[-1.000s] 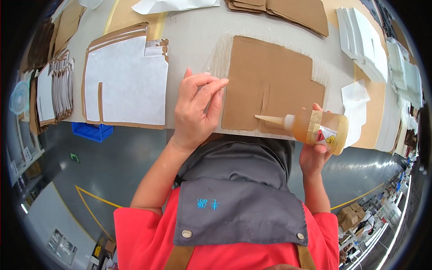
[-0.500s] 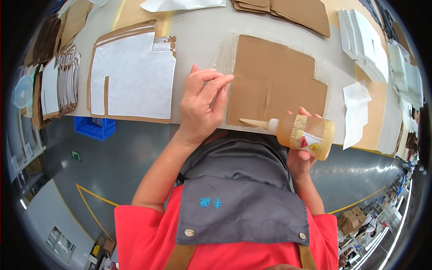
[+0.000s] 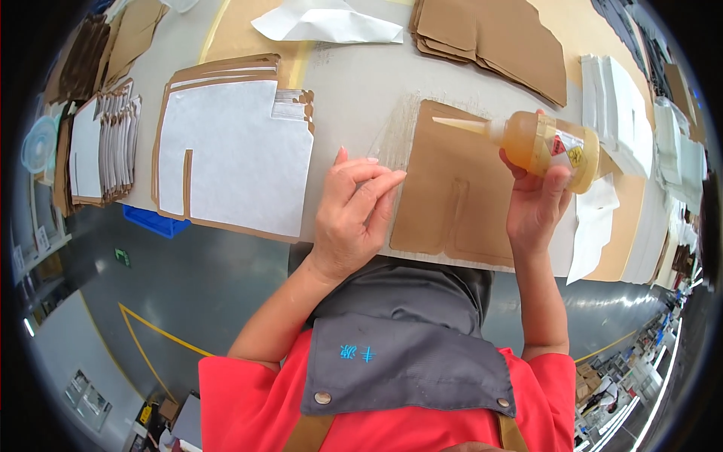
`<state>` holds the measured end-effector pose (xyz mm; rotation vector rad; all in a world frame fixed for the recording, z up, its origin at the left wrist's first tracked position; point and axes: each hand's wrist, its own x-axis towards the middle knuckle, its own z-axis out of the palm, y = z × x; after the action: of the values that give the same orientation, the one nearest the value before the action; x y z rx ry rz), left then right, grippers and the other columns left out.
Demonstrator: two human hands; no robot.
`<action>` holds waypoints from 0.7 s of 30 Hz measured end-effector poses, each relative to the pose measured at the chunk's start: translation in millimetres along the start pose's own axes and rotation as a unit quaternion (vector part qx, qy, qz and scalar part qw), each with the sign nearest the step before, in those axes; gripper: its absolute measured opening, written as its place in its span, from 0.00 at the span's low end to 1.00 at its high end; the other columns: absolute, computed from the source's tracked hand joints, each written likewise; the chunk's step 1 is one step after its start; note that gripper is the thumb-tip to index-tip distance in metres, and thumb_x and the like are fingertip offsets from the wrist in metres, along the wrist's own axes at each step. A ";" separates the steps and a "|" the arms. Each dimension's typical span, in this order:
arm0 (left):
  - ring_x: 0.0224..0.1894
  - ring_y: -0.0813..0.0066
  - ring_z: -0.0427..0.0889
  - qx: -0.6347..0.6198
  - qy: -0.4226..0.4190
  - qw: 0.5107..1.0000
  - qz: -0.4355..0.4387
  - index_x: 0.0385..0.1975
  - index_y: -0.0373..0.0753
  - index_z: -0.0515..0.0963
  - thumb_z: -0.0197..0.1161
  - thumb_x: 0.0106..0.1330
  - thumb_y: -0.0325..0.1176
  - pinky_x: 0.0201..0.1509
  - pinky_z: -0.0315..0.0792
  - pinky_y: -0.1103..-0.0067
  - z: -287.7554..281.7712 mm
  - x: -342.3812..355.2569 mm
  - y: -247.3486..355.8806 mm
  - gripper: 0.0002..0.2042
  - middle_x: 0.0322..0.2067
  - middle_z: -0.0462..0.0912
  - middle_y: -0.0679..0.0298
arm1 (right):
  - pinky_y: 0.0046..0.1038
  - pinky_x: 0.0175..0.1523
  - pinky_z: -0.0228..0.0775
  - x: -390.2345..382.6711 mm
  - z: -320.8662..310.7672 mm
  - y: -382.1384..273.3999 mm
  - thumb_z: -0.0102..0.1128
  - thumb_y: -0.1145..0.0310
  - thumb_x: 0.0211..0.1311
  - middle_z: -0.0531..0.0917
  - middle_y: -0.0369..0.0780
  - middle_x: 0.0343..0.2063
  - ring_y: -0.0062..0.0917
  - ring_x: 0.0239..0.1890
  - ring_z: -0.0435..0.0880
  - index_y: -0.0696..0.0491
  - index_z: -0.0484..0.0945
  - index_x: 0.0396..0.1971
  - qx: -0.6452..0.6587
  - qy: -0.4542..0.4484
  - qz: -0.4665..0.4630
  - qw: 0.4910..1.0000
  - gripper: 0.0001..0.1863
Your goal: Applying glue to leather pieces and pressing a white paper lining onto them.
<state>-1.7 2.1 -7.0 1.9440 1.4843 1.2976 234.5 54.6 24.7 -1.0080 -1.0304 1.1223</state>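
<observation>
A brown flat panel with a notched outline lies before me at the table's front edge. My left hand is beside it, fingers loosely curved and apart, the index fingertip at the panel's left edge. My right hand is closed round a squeeze bottle of amber liquid, tipped on its side. Its long pale nozzle points left, the tip over the panel's upper left corner. A darker line follows the panel's lower edge and loops round a slit-like mark in its middle. The hand and bottle hide the panel's right part.
White-faced brown panels lie stacked to the left. More brown pieces are piled at the far side. White sheets stand at the right, near a loose white scrap. A blue crate sits below the table's left edge.
My right hand has carried the bottle from the panel's lower edge up to its upper edge. A dark line now shows round the slit mark and lower edge. The whole view has shifted slightly.
</observation>
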 end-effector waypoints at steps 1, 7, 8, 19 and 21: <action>0.46 0.65 0.79 -0.002 -0.001 1.000 -0.003 0.42 0.42 0.83 0.65 0.59 0.20 0.66 0.65 0.59 0.0 0.3 0.4 0.12 0.39 0.79 0.66 | 0.39 0.60 0.76 5.2 0.6 1.5 0.53 0.46 0.69 0.66 0.47 0.67 0.33 0.62 0.74 0.53 0.58 0.68 0.000 -0.001 0.002 1.000 0.36; 0.46 0.65 0.80 -0.007 -0.003 1.000 -0.017 0.41 0.42 0.84 0.66 0.60 0.20 0.66 0.66 0.60 -0.8 2.4 1.3 0.12 0.39 0.80 0.66 | 0.40 0.59 0.77 15.1 1.6 8.3 0.55 0.47 0.68 0.67 0.48 0.66 0.34 0.61 0.75 0.54 0.59 0.66 -0.035 -0.010 0.012 0.999 0.35; 0.46 0.65 0.80 -0.007 -0.003 1.000 -0.018 0.41 0.42 0.84 0.66 0.60 0.20 0.66 0.66 0.60 -0.7 2.1 1.3 0.12 0.38 0.80 0.66 | 0.40 0.58 0.78 13.2 1.0 8.5 0.55 0.47 0.68 0.66 0.49 0.66 0.34 0.61 0.75 0.54 0.59 0.67 -0.029 -0.008 0.015 0.999 0.36; 0.45 0.65 0.80 -0.009 0.008 1.000 -0.007 0.41 0.42 0.84 0.65 0.61 0.21 0.66 0.66 0.60 0.3 1.6 1.0 0.11 0.38 0.80 0.66 | 0.38 0.55 0.80 -35.5 -12.5 -0.5 0.57 0.44 0.66 0.62 0.53 0.68 0.37 0.64 0.72 0.51 0.50 0.71 -0.024 -0.034 0.069 0.997 0.42; 0.45 0.65 0.80 -0.008 0.010 1.000 -0.007 0.41 0.42 0.84 0.64 0.61 0.21 0.66 0.66 0.60 0.5 2.0 0.9 0.11 0.38 0.80 0.66 | 0.40 0.68 0.64 -45.9 -12.9 -3.5 0.63 0.50 0.64 0.65 0.54 0.66 0.37 0.67 0.67 0.53 0.52 0.69 0.028 -0.036 0.086 0.995 0.42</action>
<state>-0.7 3.7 -5.7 1.9138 1.4895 1.3219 241.8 7.7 19.7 -1.0324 -0.9784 1.3299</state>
